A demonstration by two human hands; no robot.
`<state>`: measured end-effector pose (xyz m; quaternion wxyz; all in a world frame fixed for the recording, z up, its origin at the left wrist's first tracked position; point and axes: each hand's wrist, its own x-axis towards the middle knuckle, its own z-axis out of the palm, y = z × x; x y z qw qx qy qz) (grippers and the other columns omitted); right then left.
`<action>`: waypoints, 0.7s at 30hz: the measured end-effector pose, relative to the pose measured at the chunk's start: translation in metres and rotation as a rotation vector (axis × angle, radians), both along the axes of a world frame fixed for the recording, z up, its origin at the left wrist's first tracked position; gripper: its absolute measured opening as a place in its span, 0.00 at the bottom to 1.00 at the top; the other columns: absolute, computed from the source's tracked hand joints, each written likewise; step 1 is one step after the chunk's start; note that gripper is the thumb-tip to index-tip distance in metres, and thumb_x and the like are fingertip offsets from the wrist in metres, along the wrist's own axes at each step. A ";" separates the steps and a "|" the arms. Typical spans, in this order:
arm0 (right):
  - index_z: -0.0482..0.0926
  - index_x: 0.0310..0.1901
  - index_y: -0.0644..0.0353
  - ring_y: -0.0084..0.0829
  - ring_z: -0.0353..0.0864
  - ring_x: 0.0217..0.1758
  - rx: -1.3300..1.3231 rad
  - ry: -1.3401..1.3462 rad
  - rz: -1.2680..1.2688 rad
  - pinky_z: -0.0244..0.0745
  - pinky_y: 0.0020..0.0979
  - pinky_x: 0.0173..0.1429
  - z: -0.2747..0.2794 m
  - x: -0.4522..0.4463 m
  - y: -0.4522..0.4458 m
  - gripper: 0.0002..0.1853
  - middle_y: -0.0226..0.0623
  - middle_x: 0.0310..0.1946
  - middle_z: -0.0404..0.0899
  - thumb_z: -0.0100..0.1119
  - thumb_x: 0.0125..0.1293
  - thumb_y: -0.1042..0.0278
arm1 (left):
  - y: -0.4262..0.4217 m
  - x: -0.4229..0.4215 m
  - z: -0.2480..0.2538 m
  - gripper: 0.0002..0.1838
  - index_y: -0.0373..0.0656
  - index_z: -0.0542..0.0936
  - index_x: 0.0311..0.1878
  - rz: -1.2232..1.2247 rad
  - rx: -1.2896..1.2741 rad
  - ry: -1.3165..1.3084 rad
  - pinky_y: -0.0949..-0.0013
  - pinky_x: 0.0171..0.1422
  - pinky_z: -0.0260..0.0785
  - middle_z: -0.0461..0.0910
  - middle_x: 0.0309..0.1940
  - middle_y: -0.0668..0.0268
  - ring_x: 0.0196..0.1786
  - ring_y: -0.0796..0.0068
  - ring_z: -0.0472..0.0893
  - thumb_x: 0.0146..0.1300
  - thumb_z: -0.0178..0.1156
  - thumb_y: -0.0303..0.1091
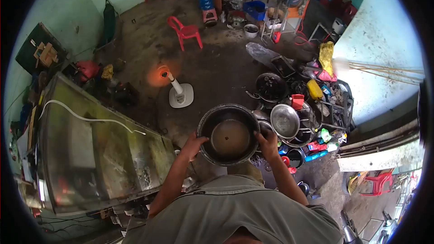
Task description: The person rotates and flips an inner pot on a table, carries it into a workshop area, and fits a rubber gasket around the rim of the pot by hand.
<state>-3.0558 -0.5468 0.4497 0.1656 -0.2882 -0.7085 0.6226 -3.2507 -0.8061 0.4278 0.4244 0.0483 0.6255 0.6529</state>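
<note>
A round black basin (228, 157) is held in front of my body, with murky brownish liquid in its bottom and a small dark speck near the middle. My left hand (193, 145) grips the basin's left rim, the thumb over the edge. On the opposite rim, my right hand (267, 143) is closed the same way, its thumb inside the edge. The fingers under the basin are hidden. Just right of my right hand lies a shallow metal pan (285, 121), among other pans and pots.
A glass-topped cabinet (99, 149) with a white cable stands at left. Ahead are an orange-bladed fan (179, 95) and a red chair (186, 31). Bottles, a yellow jug (314, 89), a red container (297, 101) and a dark basin (271, 86) crowd the floor at right.
</note>
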 end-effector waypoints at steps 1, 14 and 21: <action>0.86 0.38 0.68 0.18 0.74 0.30 0.079 -0.016 0.013 0.72 0.30 0.34 -0.016 -0.020 0.018 0.17 0.27 0.24 0.80 0.66 0.73 0.59 | 0.011 -0.016 0.002 0.29 0.40 0.72 0.70 -0.014 -0.128 -0.063 0.53 0.60 0.80 0.84 0.56 0.55 0.59 0.62 0.84 0.69 0.66 0.36; 0.82 0.30 0.66 0.14 0.66 0.28 -0.056 0.006 -0.243 0.63 0.27 0.31 0.002 -0.282 0.213 0.15 0.20 0.23 0.75 0.68 0.73 0.64 | 0.256 -0.314 0.015 0.27 0.41 0.71 0.63 -0.252 -0.344 -0.021 0.55 0.52 0.73 0.79 0.54 0.59 0.53 0.66 0.78 0.65 0.66 0.41; 0.77 0.28 0.65 0.16 0.63 0.29 0.136 0.035 -0.177 0.61 0.28 0.31 -0.008 -0.453 0.314 0.20 0.21 0.22 0.71 0.70 0.74 0.62 | 0.348 -0.456 -0.014 0.24 0.40 0.71 0.61 -0.091 -0.273 -0.032 0.55 0.59 0.72 0.80 0.54 0.57 0.56 0.63 0.79 0.67 0.64 0.39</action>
